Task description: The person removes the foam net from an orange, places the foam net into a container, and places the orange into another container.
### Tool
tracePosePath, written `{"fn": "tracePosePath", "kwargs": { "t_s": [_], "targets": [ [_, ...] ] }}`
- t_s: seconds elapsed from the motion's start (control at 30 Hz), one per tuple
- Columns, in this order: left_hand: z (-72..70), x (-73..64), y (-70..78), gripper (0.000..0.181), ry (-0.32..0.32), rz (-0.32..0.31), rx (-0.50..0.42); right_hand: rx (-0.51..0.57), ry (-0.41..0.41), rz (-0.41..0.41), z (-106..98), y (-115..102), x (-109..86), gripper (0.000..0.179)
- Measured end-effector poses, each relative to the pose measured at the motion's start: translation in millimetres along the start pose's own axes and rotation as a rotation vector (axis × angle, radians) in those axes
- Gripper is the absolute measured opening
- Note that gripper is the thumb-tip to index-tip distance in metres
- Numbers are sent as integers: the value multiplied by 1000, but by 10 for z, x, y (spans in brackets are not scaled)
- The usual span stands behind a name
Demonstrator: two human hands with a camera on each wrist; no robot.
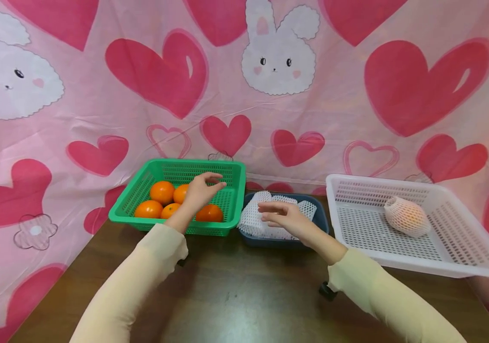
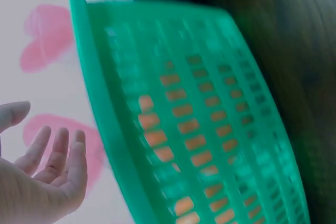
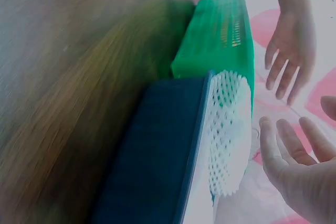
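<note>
Over the green basket [image 1: 231,190] hovers my left hand [image 1: 203,190], its fingers loosely bent and holding nothing. Several oranges [image 1: 162,192] lie in that basket, some partly hidden by the hand and forearm. My right hand [image 1: 284,216] is above the dark blue basin [image 1: 322,221], fingers extended and nothing in them. White foam net sleeves [image 1: 253,216] fill the basin. In the left wrist view, my left hand [image 2: 47,177] appears beside the basket's rim, fingers apart. The right wrist view shows my right hand [image 3: 299,166] near a foam net [image 3: 228,129], not touching it.
A white basket [image 1: 355,224] stands at the right, holding one fruit in a foam net [image 1: 406,216]. All containers sit on a brown wooden table [image 1: 235,295]. Behind them hangs a pink cloth [image 1: 227,95] printed with hearts and rabbits.
</note>
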State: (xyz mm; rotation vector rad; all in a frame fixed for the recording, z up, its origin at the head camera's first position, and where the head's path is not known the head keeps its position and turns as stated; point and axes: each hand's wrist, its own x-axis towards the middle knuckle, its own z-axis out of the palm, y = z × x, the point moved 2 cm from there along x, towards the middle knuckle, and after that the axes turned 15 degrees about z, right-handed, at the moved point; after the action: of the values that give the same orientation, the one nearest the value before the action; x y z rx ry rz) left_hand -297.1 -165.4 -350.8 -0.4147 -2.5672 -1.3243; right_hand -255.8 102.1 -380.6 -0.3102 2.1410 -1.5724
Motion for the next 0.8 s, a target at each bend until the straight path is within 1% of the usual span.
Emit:
{"fn": "tracePosePath", "kwargs": {
  "t_s": [0.17,0.33,0.43,0.57,0.67,0.8],
  "targets": [
    [195,-40,186,36,-48,-4,-102,-72,56,-37,-168,38,-81,45],
    [384,-71,319,34,-76,-9,-185,-98,117,-84,-299,73,-167,44],
    [502,-91,380,31,-89,-31,-284,-141,166,-106,-368,107,-241,42],
    [659,-133,488,33,-133,-65,-442,-211,222,-158,-516,166,-370,40],
    [779,-156,571,37,-180,-89,-515,-224,252,-211,-657,212,-452,39],
    [960,-181,658,36,-225,-117,-580,-246,318,-235,-847,271,-558,39]
  ]
}}
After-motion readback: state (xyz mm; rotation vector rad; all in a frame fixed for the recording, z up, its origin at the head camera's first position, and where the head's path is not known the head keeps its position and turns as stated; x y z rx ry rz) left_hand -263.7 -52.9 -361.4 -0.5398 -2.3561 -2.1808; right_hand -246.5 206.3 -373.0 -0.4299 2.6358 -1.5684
